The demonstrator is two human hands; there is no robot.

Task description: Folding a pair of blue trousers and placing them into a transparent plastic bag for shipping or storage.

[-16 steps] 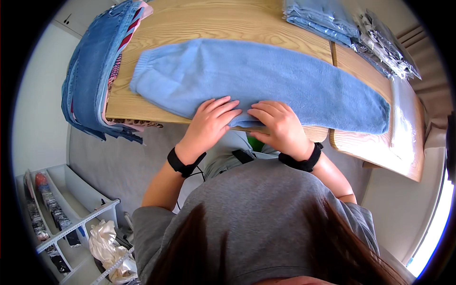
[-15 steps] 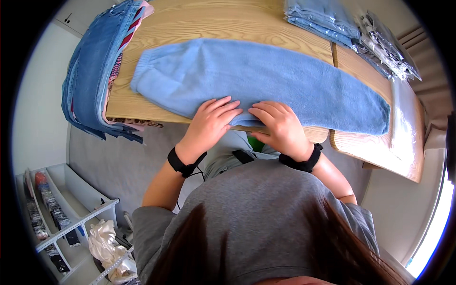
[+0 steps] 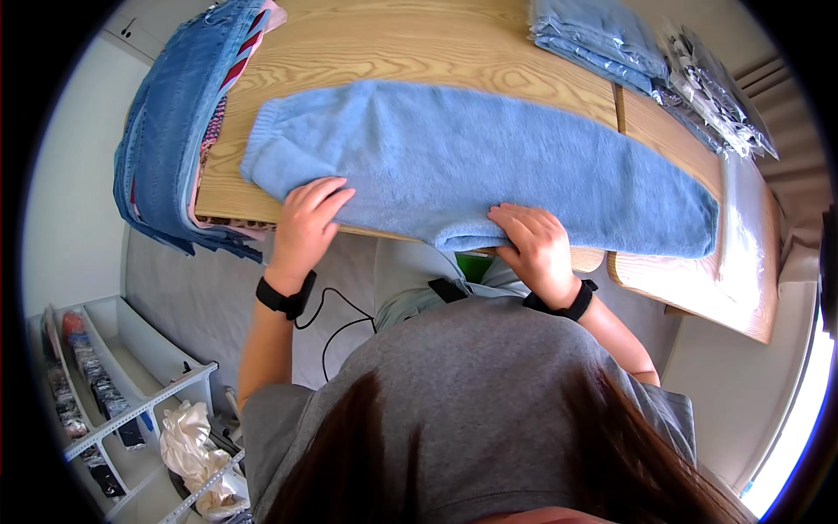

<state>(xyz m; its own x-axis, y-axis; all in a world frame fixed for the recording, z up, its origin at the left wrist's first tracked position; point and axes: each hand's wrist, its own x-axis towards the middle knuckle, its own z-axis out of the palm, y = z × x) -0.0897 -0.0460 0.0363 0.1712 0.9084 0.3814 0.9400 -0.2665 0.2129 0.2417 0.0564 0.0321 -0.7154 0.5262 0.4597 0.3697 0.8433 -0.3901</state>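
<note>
Blue, fuzzy cloth forms one long garment [image 3: 524,157], laid lengthwise across the wood-grained desk [image 3: 410,44], ribbed at its left end and tapering to the right. Both hands touch its near edge: the left hand [image 3: 307,229], open with fingers loosely extended, near the ribbed end; the right hand [image 3: 539,255] at a small rolled fold, whether pinching or merely resting I cannot tell. Two black wristbands [image 3: 285,298] circle the wrists. Denim jeans [image 3: 166,131] drape over the desk's left end; glossy clear plastic [image 3: 742,214] lies at the right.
</note>
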